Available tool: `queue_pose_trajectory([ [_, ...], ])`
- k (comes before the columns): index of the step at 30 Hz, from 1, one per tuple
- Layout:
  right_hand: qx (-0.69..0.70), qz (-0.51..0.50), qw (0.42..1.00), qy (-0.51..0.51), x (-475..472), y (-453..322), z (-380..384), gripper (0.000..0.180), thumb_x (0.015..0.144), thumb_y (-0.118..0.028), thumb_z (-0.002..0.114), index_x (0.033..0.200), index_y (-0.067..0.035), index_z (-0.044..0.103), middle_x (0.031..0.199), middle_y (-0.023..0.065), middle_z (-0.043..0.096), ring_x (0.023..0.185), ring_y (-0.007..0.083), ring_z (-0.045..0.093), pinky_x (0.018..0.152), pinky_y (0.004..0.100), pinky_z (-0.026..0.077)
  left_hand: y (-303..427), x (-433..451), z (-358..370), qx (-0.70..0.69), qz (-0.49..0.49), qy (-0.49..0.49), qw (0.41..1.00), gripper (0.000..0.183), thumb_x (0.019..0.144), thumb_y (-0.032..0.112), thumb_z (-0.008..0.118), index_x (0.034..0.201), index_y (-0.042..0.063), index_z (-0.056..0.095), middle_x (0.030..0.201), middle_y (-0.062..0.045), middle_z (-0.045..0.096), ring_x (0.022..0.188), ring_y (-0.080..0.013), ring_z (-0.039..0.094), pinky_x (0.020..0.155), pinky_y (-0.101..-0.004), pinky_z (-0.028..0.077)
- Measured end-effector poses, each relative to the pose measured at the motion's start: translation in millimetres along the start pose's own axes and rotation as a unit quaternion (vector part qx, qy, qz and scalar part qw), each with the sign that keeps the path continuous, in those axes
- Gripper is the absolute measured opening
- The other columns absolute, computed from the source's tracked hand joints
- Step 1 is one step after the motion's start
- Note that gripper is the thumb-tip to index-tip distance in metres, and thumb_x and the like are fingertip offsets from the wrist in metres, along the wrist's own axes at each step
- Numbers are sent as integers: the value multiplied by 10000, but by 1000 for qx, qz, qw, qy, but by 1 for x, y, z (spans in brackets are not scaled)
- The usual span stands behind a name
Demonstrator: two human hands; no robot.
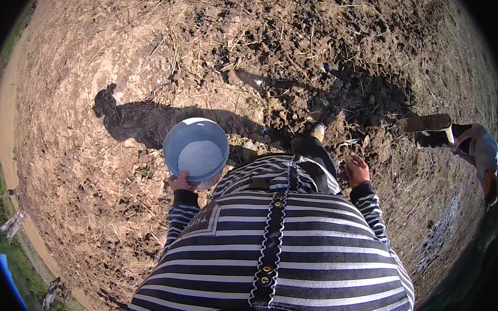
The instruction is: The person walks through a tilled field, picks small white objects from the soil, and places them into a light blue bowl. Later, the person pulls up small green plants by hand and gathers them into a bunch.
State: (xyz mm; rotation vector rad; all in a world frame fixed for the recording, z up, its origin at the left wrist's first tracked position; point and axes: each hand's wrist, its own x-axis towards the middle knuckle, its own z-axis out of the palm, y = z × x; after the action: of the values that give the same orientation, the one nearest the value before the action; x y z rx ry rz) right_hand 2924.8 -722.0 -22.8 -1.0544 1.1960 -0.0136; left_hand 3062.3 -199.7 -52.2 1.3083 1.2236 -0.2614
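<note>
My left hand [182, 182] grips the near rim of a round blue-grey plastic bucket [174, 140], thumb over the edge. White granular material [201, 157] lies in the bucket, heaped toward the near side. On the other side of my body, my right hand [356, 171] hangs low over the soil with its fingers partly curled. Whether anything lies in its palm cannot be seen. Below me is rough, tilled soil [247, 35] with straw and dry stalks. One of my shoes [318, 132] shows on the ground between the hands.
At the far right another person [485, 144] bends over, beside a long brown object [426, 123] that I cannot identify. A greyish patch [439, 233] lies on the ground nearby. Toward the left rim run a bare dirt strip [10, 111] and pieces of weathered wood [14, 222].
</note>
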Motion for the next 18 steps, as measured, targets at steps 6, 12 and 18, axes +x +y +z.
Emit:
queue_pose_trajectory([
  [6,-2,-1,999,-41,-4,-19,6,260,829,30,486,1063,-73,535,937,74,610,765,165,613,612,264,525,-39,2,0,-36,-11,13,999,640,620,110,611,1152,47,262,1028,-213,450,766,-354,569,520,-464,550],
  [12,19,4,1000,-14,-14,6,-42,215,825,-27,544,1037,-64,545,862,67,624,695,175,626,546,265,529,-73,30,0,-37,-73,-12,997,615,649,96,591,1165,35,261,1007,-221,475,733,-351,570,507,-463,554],
  [18,-21,114,990,86,-27,52,-100,324,814,-40,536,1136,-55,511,957,107,611,736,215,624,575,292,512,-91,49,-4,-31,-118,-28,992,611,654,103,585,1176,63,270,1044,-208,447,776,-370,556,591,-500,545],
])
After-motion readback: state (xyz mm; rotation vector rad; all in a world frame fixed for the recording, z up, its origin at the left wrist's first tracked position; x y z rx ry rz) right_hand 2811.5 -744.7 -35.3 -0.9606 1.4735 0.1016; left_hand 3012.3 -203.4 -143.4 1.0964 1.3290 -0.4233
